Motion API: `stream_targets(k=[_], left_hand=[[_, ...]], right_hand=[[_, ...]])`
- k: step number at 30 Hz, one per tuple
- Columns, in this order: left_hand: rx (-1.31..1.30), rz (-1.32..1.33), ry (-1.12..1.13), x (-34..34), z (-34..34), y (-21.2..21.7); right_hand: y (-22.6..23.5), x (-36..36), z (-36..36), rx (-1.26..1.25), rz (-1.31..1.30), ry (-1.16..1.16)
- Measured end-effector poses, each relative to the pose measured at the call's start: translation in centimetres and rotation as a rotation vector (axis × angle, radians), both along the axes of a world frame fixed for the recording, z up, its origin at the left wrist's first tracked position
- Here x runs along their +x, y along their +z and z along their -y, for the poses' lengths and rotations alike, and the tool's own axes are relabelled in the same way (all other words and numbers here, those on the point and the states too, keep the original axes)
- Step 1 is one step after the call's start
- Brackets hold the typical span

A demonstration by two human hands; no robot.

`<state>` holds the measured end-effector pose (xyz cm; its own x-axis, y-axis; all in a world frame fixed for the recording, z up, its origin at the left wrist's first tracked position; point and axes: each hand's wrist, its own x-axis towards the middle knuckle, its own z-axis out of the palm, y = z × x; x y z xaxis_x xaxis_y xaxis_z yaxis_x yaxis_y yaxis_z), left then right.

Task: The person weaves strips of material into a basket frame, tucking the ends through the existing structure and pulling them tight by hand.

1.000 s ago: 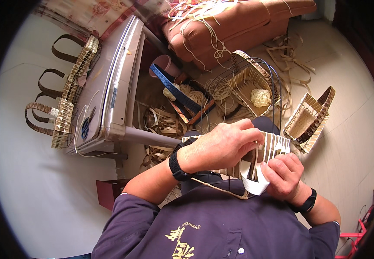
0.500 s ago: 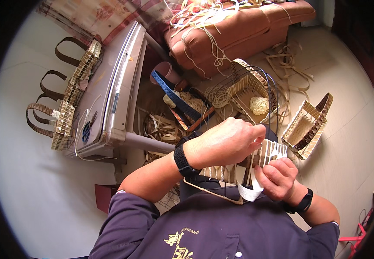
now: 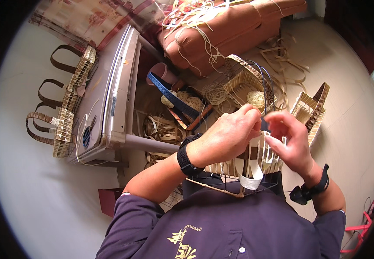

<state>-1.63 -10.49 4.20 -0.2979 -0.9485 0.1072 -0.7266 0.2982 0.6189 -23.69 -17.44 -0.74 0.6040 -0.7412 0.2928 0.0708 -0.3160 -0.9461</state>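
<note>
On my lap lies a partly woven basket with pale strips wound over a dark wire frame. A wide white strip hangs in a loop from its near side. My left hand is above the basket's far edge, with thumb and fingers pinched together; whatever is between the fingertips is hidden. Beside it, my right hand is raised over the basket's right end, fingers curled and the thumb apart from them. The right fingertips come close to the left ones.
Finished baskets with handles line the far side of a grey cabinet, which carries blue scissors. Ahead are a blue-handled basket, a basket with a yarn ball, another basket and an orange sofa.
My right hand has left the basket's near right side, moving up and forward with its fingers loosened. My left hand has shifted slightly forward, still pinched. The white loop still hangs.
</note>
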Motion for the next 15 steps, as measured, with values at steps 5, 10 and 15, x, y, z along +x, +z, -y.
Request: stream_targets(k=[5,10,15], left_hand=[[-0.050,-0.087,0.089,-0.3,-0.2,-0.2],[-0.005,-0.233,0.128,0.2,-1.1,0.2],[-0.094,-0.168,0.042,0.9,-1.9,-0.6]], right_hand=[[-0.4,1.9,0.7,0.398,0.028,0.151],[-0.1,2.2,2.6,0.286,0.218,0.079],[0.4,3.3,3.6,0.209,0.360,0.058]])
